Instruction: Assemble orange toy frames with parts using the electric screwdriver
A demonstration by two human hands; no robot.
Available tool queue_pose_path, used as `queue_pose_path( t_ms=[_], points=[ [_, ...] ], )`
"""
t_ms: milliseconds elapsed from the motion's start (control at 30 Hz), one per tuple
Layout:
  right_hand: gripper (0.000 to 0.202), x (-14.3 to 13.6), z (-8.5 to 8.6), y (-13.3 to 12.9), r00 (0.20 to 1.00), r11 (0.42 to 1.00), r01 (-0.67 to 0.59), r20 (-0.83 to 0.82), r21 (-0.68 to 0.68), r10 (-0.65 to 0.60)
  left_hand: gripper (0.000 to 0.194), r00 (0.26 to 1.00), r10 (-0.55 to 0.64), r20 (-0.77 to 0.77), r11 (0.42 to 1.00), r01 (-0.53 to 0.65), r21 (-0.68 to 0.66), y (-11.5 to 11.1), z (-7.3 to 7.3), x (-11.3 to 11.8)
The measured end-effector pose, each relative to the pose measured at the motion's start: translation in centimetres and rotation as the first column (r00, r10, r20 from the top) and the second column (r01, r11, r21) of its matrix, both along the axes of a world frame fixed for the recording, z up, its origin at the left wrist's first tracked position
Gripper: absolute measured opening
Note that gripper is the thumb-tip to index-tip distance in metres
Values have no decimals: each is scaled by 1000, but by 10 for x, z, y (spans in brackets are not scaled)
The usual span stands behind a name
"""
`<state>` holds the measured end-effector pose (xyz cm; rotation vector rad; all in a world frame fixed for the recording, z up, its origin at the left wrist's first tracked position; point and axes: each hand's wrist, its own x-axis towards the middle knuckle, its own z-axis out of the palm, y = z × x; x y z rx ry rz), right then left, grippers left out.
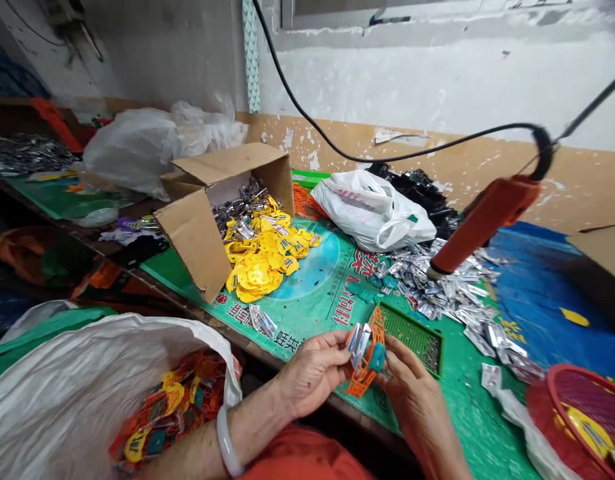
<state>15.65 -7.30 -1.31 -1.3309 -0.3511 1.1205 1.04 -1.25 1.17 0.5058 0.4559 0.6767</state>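
Note:
In front of me, my left hand [312,370] pinches a small silver piece with a printed label [358,345]. It lies against an orange plastic lattice frame [363,381], which my right hand [412,387] grips from the other side. A teal block [376,357] sits on the frame close to my right fingers. Just beyond my hands stands a green tray [412,337] with small metal bits in it. An orange electric screwdriver [487,223] hangs by its cable over a heap of silver pieces [437,287].
A cardboard box [190,243] lies on its side, spilling yellow parts [260,267] onto the green table cover. At left, a white sack [52,387] holds orange and yellow pieces. A white plastic bag [372,210] rests at the back, and a red basket [550,413] stands at right.

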Motion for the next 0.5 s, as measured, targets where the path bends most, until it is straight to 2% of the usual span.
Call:
queue_pose_path(
  t_ms=[100,267,367,500],
  points=[
    [44,-6,0,-4,979,993,-93,-174,66,104,30,999,4,-35,999,-2,45,-9,5,-5],
    [38,-17,1,-21,904,935,-265,-276,234,325,32,999,-13,-51,992,19,126,-24,10,-13],
    [36,-19,4,-28,891,919,-277,-285,280,354,31,998,-25,-52,987,33,158,-31,12,-16],
    [37,-20,8,-32,908,926,-245,-266,287,322,27,996,-13,-83,985,27,169,-36,15,-17]
  ],
)
